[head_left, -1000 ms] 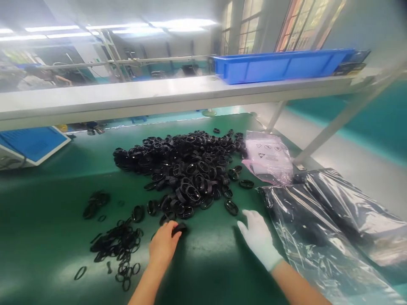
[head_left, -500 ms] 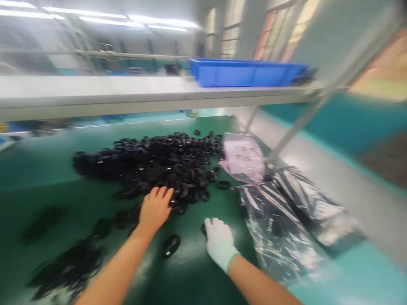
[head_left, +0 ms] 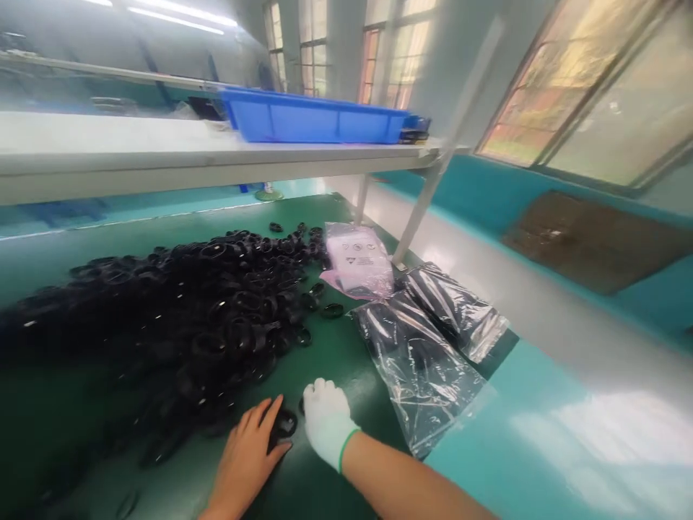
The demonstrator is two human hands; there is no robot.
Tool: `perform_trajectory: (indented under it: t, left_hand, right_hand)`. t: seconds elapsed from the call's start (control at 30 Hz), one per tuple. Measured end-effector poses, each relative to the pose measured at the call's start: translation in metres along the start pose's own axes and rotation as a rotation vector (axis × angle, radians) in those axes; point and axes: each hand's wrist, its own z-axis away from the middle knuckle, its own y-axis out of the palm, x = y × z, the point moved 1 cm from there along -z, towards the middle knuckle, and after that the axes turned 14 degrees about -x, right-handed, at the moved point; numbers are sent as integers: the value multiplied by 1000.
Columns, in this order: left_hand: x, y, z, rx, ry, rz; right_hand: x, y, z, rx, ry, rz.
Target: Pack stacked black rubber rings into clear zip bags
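Note:
My left hand (head_left: 246,451), bare, is low in the head view with its fingers stretched and apart. Between its index finger and thumb lies a black ring-shaped part (head_left: 286,423) on the green table; whether the fingers press on it is unclear. Just to the right, my right hand (head_left: 328,419) wears a white glove with a green cuff edge. Its fingers are curled closed, and a bit of a black part (head_left: 302,406) shows at their left side; the rest is hidden. A large heap of similar black rings (head_left: 216,303) spreads behind and left of my hands.
Right of the heap lies a pink printed plastic bag (head_left: 357,263). Clear plastic bags with black contents (head_left: 419,368) lie near the table's right edge. A white shelf (head_left: 162,162) spans above the table, carrying a blue bin (head_left: 319,119); its post (head_left: 422,217) stands behind the bags.
The view has swung to the right. My left hand has left the heap's front edge and come to the loose ring beside my right hand. The gloved hand stays curled.

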Motion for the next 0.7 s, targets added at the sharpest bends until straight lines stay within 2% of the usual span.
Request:
perform_trajectory:
  t: [0.2, 0.23, 0.33, 0.4, 0.5, 0.6, 0.7]
  left_hand:
    - [12, -43, 25, -96, -62, 292]
    - [15, -50, 29, -139, -93, 311]
    - [19, -64, 40, -317, -237, 253]
    - [11, -61, 43, -351, -246, 179]
    - [-13, -42, 38, -247, -119, 93]
    - [-38, -25, 23, -103, -88, -10]
    - [-52, -26, 13, -29, -106, 27]
  right_hand:
    - [-16, 1, 15, 150, 18, -404]
    - [-19, 4, 18, 228, 61, -549]
    - [-26, 12, 27, 472, 326, -1064]
    - [-29, 15, 30, 508, 428, -1202]
    - [-35, 15, 32, 497, 465, -1218]
    - [-41, 10, 34, 516, 444, -1276]
    - [-45, 1, 38, 584, 402, -1396]
